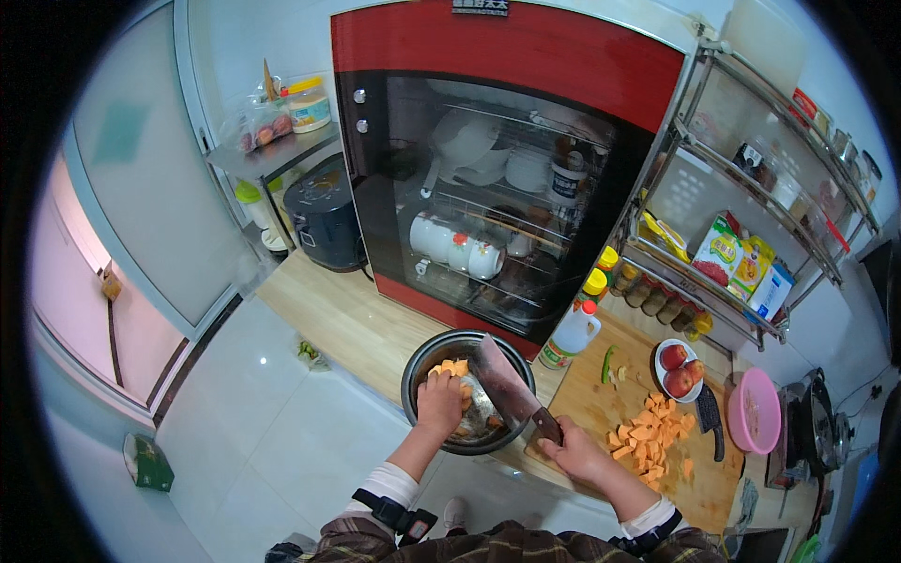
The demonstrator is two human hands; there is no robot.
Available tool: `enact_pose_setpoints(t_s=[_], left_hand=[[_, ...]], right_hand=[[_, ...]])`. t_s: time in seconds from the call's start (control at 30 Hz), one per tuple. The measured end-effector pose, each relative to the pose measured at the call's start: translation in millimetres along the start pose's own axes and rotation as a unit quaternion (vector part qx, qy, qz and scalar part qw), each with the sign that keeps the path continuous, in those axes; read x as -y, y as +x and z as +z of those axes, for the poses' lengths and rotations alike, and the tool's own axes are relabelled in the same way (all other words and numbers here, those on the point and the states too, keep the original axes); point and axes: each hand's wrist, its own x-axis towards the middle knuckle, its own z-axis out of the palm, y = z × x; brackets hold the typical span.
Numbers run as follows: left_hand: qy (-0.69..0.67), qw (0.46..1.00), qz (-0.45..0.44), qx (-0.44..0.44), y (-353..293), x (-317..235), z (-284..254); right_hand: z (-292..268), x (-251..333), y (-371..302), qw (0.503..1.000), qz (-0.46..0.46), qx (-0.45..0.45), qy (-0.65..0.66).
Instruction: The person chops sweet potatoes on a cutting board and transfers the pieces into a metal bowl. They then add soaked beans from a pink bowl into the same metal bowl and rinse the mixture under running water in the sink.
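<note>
My right hand (574,454) grips the dark wooden handle of a cleaver (505,379). Its broad blade slants up and left over the rim of a round metal pot (410,394). Inside the pot opening, my left hand (439,405) is curled around orange sweet potato chunks (456,368), with some showing past the fingertips; the palm side is hidden. More pieces lie lower in the pot, partly covered by hand and blade. A loose pile of cut sweet potato (649,439) rests on the wooden cutting board (706,488), right of my right hand.
On the board are a plate of red fruit (678,370), a green pepper (608,364) and a second, black-bladed knife (710,418). A white jug (572,334) stands behind the pot. A pink basin (754,411) sits at the right. A glass-fronted cabinet (488,206) rises behind.
</note>
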Motion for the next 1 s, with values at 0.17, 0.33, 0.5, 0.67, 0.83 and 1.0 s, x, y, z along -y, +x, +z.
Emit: enact_pose_setpoints(t_s=[0.17,0.33,0.5,0.67,0.83,1.0], left_hand=[[-0.053,0.979,0.045,-0.19,2,-7,-15],[-0.135,0.962,0.13,-0.197,3,-64,-21],[-0.232,0.92,0.301,-0.099,-2,-155,12],[-0.235,0.899,0.366,0.051,-27,-244,58],[-0.093,0.888,0.41,0.184,-53,-306,85],[-0.074,0.859,0.469,0.188,-66,-346,101]], right_hand=[[-7,-11,-16,0.974,0.066,0.044,0.213],[-16,-67,-60,0.925,0.103,0.011,0.365],[-16,-141,-135,0.884,0.144,-0.153,0.416],[2,-210,-225,0.8,0.213,-0.344,0.442],[40,-264,-272,0.723,0.283,-0.422,0.469],[69,-284,-264,0.719,0.288,-0.422,0.471]])
